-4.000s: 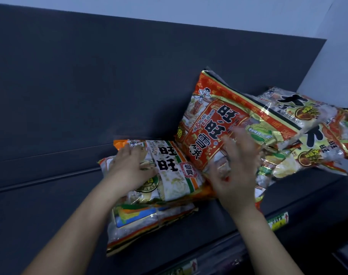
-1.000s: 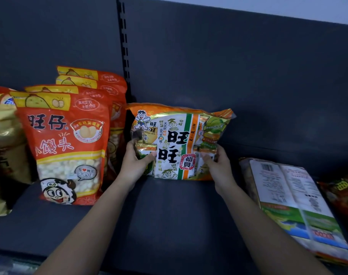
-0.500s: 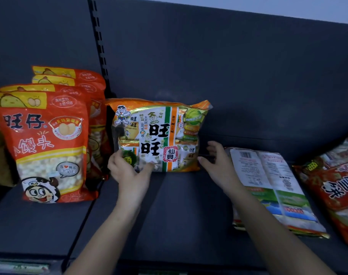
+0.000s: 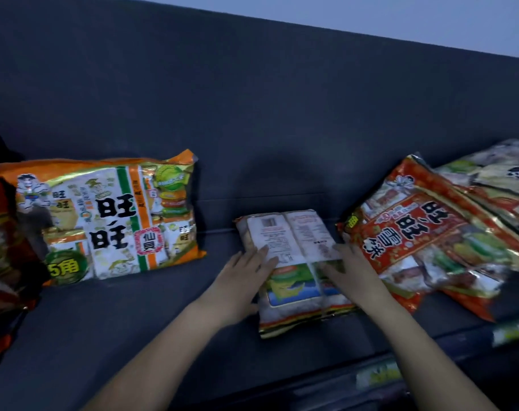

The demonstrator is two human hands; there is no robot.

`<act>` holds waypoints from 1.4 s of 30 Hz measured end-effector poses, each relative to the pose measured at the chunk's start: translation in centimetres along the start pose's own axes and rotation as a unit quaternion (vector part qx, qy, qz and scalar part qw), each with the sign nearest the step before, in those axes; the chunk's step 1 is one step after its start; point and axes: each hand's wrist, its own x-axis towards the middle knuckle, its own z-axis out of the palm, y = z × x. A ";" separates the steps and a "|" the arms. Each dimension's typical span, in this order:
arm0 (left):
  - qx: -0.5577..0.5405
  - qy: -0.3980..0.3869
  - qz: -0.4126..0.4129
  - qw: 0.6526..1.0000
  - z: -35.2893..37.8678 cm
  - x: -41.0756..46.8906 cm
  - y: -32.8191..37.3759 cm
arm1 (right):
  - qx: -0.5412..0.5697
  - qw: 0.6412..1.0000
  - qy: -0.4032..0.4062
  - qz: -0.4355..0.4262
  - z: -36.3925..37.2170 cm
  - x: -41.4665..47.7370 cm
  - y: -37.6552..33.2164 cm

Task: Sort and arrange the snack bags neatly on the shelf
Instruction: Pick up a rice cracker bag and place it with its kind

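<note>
An orange and white snack bag [image 4: 110, 215] stands upright against the dark back panel at the left. A second bag of the same kind [image 4: 291, 241] lies face down on the shelf [image 4: 119, 315], its printed back up. My left hand [image 4: 243, 280] lies on its left edge with the fingers fairly straight. My right hand [image 4: 350, 271] lies on its right side, fingers spread over the top. Whether either thumb is under the bag is hidden. A red snack bag [image 4: 424, 232] lies tilted just right of it.
Red bags [image 4: 0, 256] stand at the far left edge. White and green bags [image 4: 501, 179] are piled behind the red one at the right. Price labels [image 4: 374, 375] run along the shelf's front rail.
Both hands left the upright orange bag and moved right onto the face-down bag. The view swung right, so the red bags at the left are almost out of frame.
</note>
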 end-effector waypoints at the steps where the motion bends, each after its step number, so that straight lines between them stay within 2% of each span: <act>1: 0.006 0.017 0.019 1.000 0.4 0.6 -0.1 | 0.032 0.999 -0.021 0.013 -0.2 -0.4 0.7; 3: 0.030 0.063 0.067 0.995 1.4 1.3 -0.5 | 0.083 0.996 -0.040 0.018 -0.3 -0.9 1.6; 6: 0.024 0.112 0.084 0.990 2.3 1.7 -1.1 | 0.111 0.994 -0.022 0.006 -0.7 -1.2 2.2; 8: -0.103 0.159 0.098 0.977 1.8 1.6 -0.9 | 0.136 0.991 -0.012 0.003 -1.6 -1.1 2.3; 10: -0.263 0.195 0.095 0.940 0.8 1.7 -0.7 | 0.199 0.979 -0.027 0.017 -3.5 -0.5 2.5; 13: -0.445 0.260 0.043 0.856 -1.1 2.0 -0.2 | 0.334 0.940 -0.058 0.052 -8.2 0.8 2.0; 16: -0.574 0.356 -0.081 0.733 -3.8 2.7 1.1 | 0.457 0.886 -0.078 -0.009 -11.7 1.5 1.5; 18: -0.652 0.356 -0.169 0.648 -4.8 3.6 1.7 | 0.440 0.893 -0.085 -0.040 -11.7 1.6 0.7; 20: -0.691 0.316 -0.246 0.601 -4.6 4.4 1.7 | 0.398 0.910 -0.099 -0.051 -9.5 1.8 0.0; 23: -0.690 0.231 -0.295 0.620 -3.4 4.4 2.2 | 0.399 0.911 -0.092 -0.039 -5.1 1.2 0.2; 28: -0.698 0.198 -0.295 0.621 -1.7 3.7 3.5 | 0.458 0.888 -0.040 0.002 -1.3 1.3 1.0; 30: -0.680 0.212 -0.287 0.640 -1.3 3.5 3.7 | 0.441 0.897 -0.029 -0.006 -0.9 1.4 1.2; 32: -0.641 0.216 -0.290 0.677 -1.0 3.5 3.9 | 0.416 0.909 -0.011 -0.027 -0.9 1.8 1.3; 35: -0.580 0.203 -0.272 0.741 -0.1 3.6 4.8 | 0.289 0.956 0.016 -0.047 -0.5 2.3 1.8; 38: -0.519 0.139 -0.268 0.799 1.5 4.0 5.6 | 0.100 0.990 0.013 -0.103 0.6 2.2 2.6; 40: -0.494 0.142 -0.278 0.812 2.2 4.3 5.9 | 0.004 0.994 -0.017 -0.110 1.0 2.1 2.8; 42: -0.479 0.150 -0.288 0.815 2.5 4.6 6.0 | -0.046 0.992 -0.043 -0.109 1.3 1.8 2.8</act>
